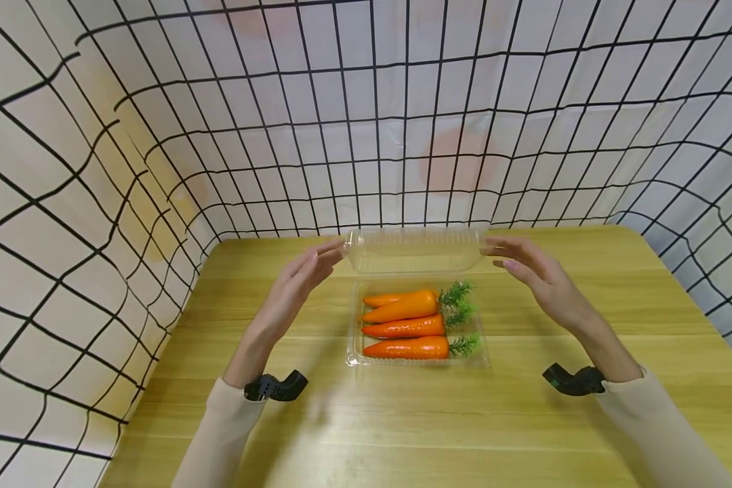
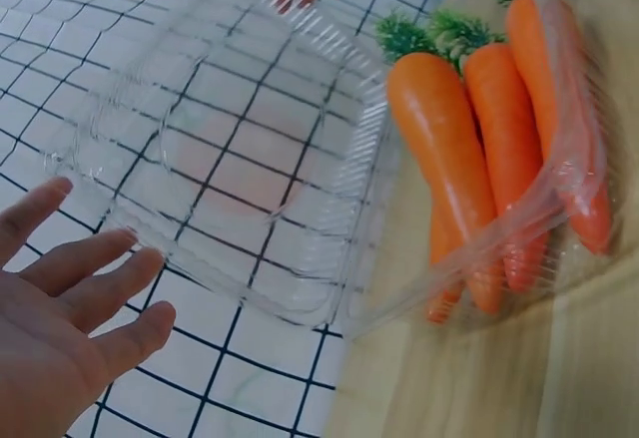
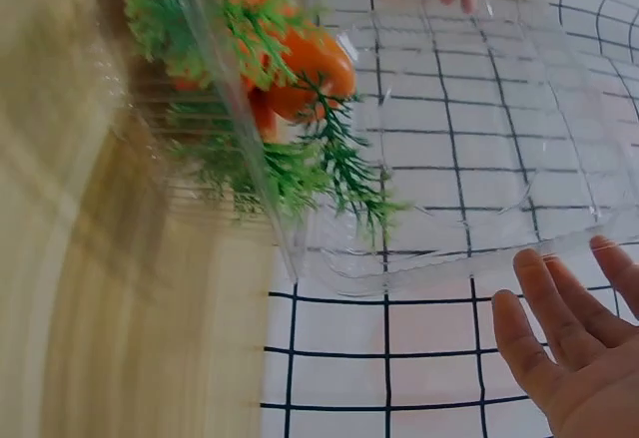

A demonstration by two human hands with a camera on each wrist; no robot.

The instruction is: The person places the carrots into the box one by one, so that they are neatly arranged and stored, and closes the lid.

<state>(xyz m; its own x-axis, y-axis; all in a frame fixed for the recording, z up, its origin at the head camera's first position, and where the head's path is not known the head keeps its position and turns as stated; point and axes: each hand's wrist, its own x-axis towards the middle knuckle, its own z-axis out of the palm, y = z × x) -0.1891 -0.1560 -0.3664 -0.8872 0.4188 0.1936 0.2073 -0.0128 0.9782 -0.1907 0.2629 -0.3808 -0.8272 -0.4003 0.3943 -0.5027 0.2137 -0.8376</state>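
A clear plastic clamshell box (image 1: 355, 359) lies on the table with several orange carrots (image 1: 405, 348), green tops to the right, in its base. Its hinged lid (image 1: 416, 256) stands raised along the far side. My left hand (image 1: 295, 285) is at the lid's left end, fingers extended and fingertips right at the edge. At the opposite end, the fingertips of my right hand (image 1: 543, 281) meet the lid's right edge, with that hand's fingers also stretched out. Both wrist views show the palms facing the lid, with the fingers (image 2: 110, 268) spread and not curled around it.
A wooden table (image 1: 402, 427) carries the box. Black wire grid panels (image 1: 402, 135) backed by white sheeting rise behind it and on both sides. Each wrist wears a black band with a camera mount (image 1: 277, 386).
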